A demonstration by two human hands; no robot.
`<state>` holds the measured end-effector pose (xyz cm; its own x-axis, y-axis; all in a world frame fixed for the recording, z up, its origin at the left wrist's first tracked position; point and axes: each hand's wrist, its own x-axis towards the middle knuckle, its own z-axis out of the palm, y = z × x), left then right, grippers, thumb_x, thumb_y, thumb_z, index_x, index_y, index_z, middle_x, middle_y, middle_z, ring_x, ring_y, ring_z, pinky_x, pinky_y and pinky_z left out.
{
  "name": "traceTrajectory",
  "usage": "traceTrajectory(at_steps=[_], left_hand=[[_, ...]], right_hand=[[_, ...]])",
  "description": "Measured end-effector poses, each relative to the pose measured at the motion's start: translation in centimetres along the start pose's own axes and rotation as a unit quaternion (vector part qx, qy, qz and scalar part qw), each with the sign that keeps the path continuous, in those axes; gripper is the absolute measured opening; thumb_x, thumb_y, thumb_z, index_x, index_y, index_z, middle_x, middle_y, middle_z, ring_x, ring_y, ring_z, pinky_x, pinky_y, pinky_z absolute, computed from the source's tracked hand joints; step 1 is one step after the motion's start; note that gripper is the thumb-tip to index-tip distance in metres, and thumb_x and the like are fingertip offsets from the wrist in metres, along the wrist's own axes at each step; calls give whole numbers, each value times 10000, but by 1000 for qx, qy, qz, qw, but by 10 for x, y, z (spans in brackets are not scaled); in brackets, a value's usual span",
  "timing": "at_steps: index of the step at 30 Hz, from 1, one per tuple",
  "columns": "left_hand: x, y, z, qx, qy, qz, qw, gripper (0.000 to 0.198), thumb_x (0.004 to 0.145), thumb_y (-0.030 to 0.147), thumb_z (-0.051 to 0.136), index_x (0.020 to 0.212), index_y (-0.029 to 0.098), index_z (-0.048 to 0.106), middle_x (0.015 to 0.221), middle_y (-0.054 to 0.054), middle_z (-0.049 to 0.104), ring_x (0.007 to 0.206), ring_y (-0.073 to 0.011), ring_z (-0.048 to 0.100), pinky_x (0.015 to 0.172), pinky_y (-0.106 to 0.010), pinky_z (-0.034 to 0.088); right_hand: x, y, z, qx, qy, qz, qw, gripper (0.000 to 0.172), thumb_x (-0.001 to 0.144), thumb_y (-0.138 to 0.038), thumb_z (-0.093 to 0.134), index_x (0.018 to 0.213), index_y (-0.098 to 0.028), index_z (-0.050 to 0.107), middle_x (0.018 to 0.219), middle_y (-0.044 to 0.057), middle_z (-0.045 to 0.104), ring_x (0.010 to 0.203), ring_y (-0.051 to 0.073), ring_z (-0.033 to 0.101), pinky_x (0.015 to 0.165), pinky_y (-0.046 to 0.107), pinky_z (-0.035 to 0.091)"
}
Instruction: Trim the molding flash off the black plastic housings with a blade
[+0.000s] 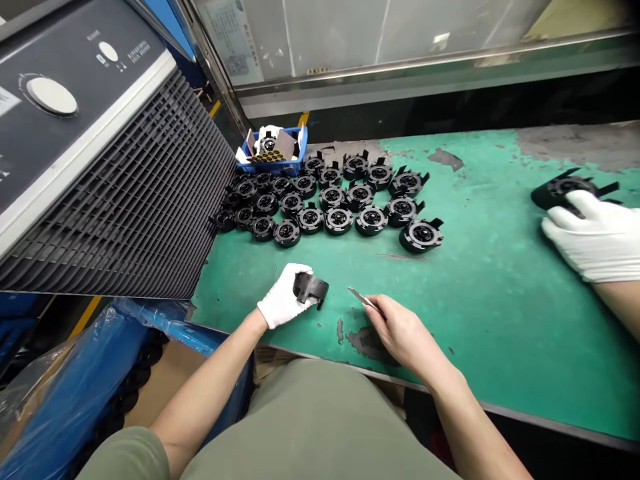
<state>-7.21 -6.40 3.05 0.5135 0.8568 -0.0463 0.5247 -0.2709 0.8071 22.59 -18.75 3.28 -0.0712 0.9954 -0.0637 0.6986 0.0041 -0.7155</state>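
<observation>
Over the green bench, your gloved left hand grips the black part; your bare right hand, closed on the knife, sits rightward — its tip toward the part (near, not touching).

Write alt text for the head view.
A person's white-gloved left hand holds a black part and the bare right hand a knife, above a green table. Beyond sit round black parts; a co-worker's gloved hand grasps another one at right.

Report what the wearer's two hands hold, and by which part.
Gloved left hand: a black curved plastic part, by its left side. Bare right hand: a knife, by its handle.
</observation>
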Motion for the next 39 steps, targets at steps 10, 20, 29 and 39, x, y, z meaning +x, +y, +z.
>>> traceTrajectory(at_steps=[10, 20, 29, 39], left_hand=[[14, -1, 27, -9, -5, 47, 999, 679, 856, 347, 883, 1449, 223, 576, 1470, -167, 639, 1376, -358, 676, 1246, -578, 540], [4, -7, 26, 3, -25, 25, 999, 745, 816, 279, 852, 1491, 208, 545, 1471, -167, 653, 1345, -345, 695, 1231, -551, 561], [22, 2, 12, 40, -36, -61, 997, 947, 917, 519, 845, 1721, 246, 426, 1577, -151, 675, 1445, -394, 674, 1241, -553, 561], [56, 18, 10, 61, -66, -51, 995, 769, 895, 550, 869, 1565, 250, 641, 1515, -151, 703, 1484, -411, 617, 1319, -615, 455]], right_hand=[[1, -11, -3, 12, 23, -23, 999, 353, 1167, -469, 414, 1285, -271, 682, 1188, 79, 813, 1057, 257, 797, 905, 401, 639], [8, -17, 9, 27, 36, -44, 998, 427, 1160, -436, 411, 1454, -267, 670, 1372, 108, 792, 1234, 280, 776, 1089, 480, 639], [15, -15, 9, 25, 21, -38, 999, 423, 1162, -442, 408, 1445, -249, 658, 1382, 109, 792, 1233, 280, 783, 1054, 462, 655], [12, -5, 4, 31, 44, -6, 999, 431, 1152, -459, 426, 1455, -244, 645, 1327, 128, 808, 1195, 300, 800, 1067, 481, 648]])
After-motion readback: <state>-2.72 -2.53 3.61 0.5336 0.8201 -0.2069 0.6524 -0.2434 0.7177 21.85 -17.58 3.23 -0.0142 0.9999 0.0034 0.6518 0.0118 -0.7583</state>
